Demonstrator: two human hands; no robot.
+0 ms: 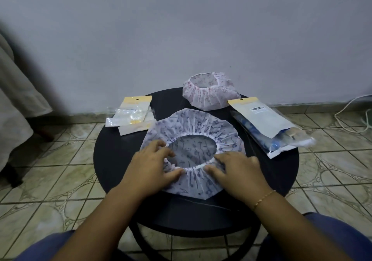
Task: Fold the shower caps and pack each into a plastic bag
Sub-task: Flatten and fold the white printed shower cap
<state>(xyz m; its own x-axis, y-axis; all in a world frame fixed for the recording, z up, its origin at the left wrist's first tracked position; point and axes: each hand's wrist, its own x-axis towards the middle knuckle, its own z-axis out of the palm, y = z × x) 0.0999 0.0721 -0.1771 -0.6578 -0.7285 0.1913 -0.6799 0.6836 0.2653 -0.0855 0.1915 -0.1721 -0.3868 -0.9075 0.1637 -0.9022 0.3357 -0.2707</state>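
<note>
Centre of my frame, the cap (201, 128) is white with a blue-purple floral print. Above it, a second cap (209, 93) is white with pink-red print. The table (112, 154) is black. Bags (132, 113) at left are clear with yellow headers; the right bag (269, 123) shows blue inside. I see greenish-beige patterned floor tiles (60, 176).

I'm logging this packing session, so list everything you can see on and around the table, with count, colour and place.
Table: one, black, round, centre.
Purple shower cap: one, white with purple print, flat mid-table, opening up.
Pink shower cap: one, white with pink print, far edge.
Empty bags: a few, clear with yellow headers, far left.
Filled bag: one, clear and white, blue contents, right edge.
Cable: one, white, floor at right.
Left hand: fingers on the purple cap's near-left rim.
Right hand: fingers on its near-right rim.
</note>
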